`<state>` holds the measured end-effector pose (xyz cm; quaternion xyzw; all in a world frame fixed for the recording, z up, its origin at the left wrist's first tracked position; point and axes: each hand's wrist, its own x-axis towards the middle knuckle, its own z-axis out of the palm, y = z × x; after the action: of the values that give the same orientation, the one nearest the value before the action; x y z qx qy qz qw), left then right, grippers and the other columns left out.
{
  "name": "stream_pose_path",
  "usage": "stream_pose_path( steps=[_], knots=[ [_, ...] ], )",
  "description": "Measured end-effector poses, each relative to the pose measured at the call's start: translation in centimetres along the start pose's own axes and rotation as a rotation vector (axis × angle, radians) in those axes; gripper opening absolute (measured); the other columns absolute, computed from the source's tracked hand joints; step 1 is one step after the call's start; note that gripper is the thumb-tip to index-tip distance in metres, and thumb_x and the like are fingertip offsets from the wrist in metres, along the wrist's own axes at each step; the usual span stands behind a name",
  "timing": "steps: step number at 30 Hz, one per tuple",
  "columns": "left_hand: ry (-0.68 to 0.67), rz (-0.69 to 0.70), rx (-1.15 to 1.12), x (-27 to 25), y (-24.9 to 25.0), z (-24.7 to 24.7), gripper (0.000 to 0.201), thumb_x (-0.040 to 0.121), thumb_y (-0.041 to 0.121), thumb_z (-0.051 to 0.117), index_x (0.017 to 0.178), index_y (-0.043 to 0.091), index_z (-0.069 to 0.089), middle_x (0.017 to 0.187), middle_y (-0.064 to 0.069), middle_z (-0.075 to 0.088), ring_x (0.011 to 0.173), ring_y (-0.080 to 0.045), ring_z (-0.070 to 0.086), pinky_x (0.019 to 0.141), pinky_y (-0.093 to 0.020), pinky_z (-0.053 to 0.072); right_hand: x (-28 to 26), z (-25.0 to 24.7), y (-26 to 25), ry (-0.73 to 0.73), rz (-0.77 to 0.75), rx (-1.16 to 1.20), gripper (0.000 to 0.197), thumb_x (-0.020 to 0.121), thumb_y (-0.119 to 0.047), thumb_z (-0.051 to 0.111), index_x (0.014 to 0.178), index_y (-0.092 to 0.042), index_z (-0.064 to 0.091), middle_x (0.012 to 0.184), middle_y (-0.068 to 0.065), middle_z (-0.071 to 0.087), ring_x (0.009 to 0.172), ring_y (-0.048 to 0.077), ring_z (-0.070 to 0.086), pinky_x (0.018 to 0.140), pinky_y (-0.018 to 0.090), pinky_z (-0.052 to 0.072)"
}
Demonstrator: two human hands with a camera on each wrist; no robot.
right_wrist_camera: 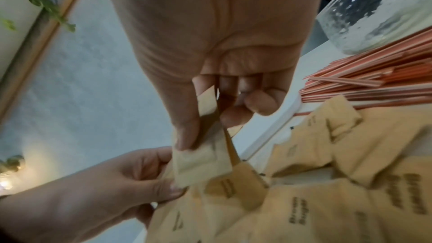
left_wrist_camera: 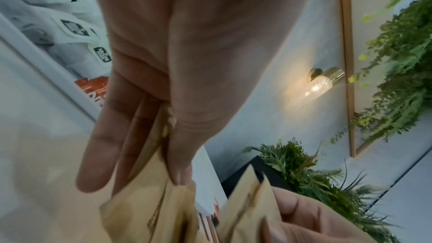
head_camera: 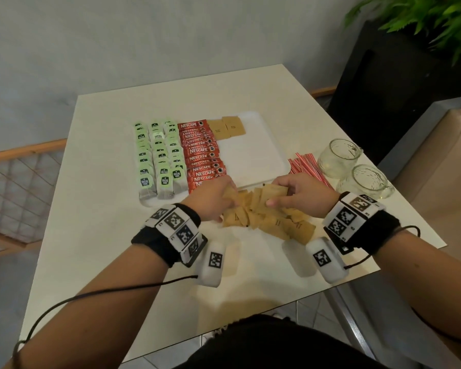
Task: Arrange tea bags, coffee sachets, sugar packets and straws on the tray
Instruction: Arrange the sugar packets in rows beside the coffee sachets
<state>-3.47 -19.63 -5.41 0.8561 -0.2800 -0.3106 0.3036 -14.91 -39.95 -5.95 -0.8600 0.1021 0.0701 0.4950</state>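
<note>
A white tray (head_camera: 253,158) holds rows of green tea bags (head_camera: 159,158), a column of red coffee sachets (head_camera: 202,155) and two brown sugar packets (head_camera: 226,126) at its far end. A loose heap of brown sugar packets (head_camera: 272,219) lies on the table in front of the tray. My left hand (head_camera: 216,199) pinches brown packets (left_wrist_camera: 149,200) between thumb and fingers at the heap's left. My right hand (head_camera: 298,193) pinches a few packets (right_wrist_camera: 203,163) lifted above the heap. Red-and-white straws (head_camera: 308,166) lie right of the tray.
Two empty glass mugs (head_camera: 338,157) (head_camera: 365,182) stand at the table's right edge beside the straws. A dark planter with a green plant (head_camera: 421,25) stands beyond the table at the right. A wooden lattice rail (head_camera: 16,182) runs at the left.
</note>
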Motion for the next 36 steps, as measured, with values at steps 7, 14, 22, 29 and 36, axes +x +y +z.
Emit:
stream_pose_path(
  steps=[7,14,22,29,36],
  knots=[
    [-0.027,0.187,0.015,-0.2,1.7,-1.0,0.017,0.09,0.017,0.067,0.104,0.019,0.057,0.101,-0.005,0.06,0.081,-0.027,0.069,0.061,-0.044,0.061,0.4,1.4,-1.7,-0.073,-0.089,-0.167,0.026,0.076,-0.031,0.081,0.1,-0.023,0.073,0.123,-0.01,0.053,0.109,0.006,0.054,0.094,0.026,0.046],
    [0.09,0.115,-0.281,0.0,1.3,-0.4,0.023,0.09,0.018,0.069,0.109,0.013,0.057,0.099,-0.008,0.067,0.083,-0.024,0.071,0.061,-0.039,0.062,0.3,2.1,-2.0,-0.1,-0.005,0.16,0.017,0.081,-0.01,0.076,0.089,-0.024,0.069,0.069,-0.013,0.071,0.059,0.01,0.062,0.055,0.017,0.05],
    [-0.016,-0.18,-0.968,-0.2,0.8,1.6,0.03,0.095,0.04,0.06,0.105,0.015,0.072,0.098,-0.009,0.073,0.084,-0.022,0.069,0.06,-0.026,0.055,1.0,2.7,-2.1,-0.001,0.038,0.431,0.022,0.082,-0.003,0.072,0.099,-0.002,0.058,0.078,0.008,0.067,0.053,0.011,0.065,0.045,0.018,0.05],
    [-0.234,-0.205,-1.186,0.0,1.4,2.6,0.062,0.088,0.053,0.059,0.128,0.006,0.059,0.118,-0.023,0.066,0.103,-0.031,0.068,0.087,-0.036,0.059,2.2,3.9,-0.9,0.222,0.04,0.401,0.011,0.092,-0.02,0.065,0.09,-0.01,0.066,0.085,0.014,0.071,0.073,0.034,0.069,0.067,0.044,0.061],
    [-0.184,-0.142,-1.267,-0.2,1.2,3.2,0.043,0.085,0.009,0.071,0.126,0.006,0.059,0.109,-0.015,0.072,0.087,-0.024,0.073,0.071,-0.028,0.061,2.5,3.0,-1.3,0.383,0.042,0.436,0.013,0.091,-0.019,0.065,0.081,-0.015,0.074,0.079,0.002,0.073,0.073,0.014,0.067,0.072,0.034,0.055]
  ],
)
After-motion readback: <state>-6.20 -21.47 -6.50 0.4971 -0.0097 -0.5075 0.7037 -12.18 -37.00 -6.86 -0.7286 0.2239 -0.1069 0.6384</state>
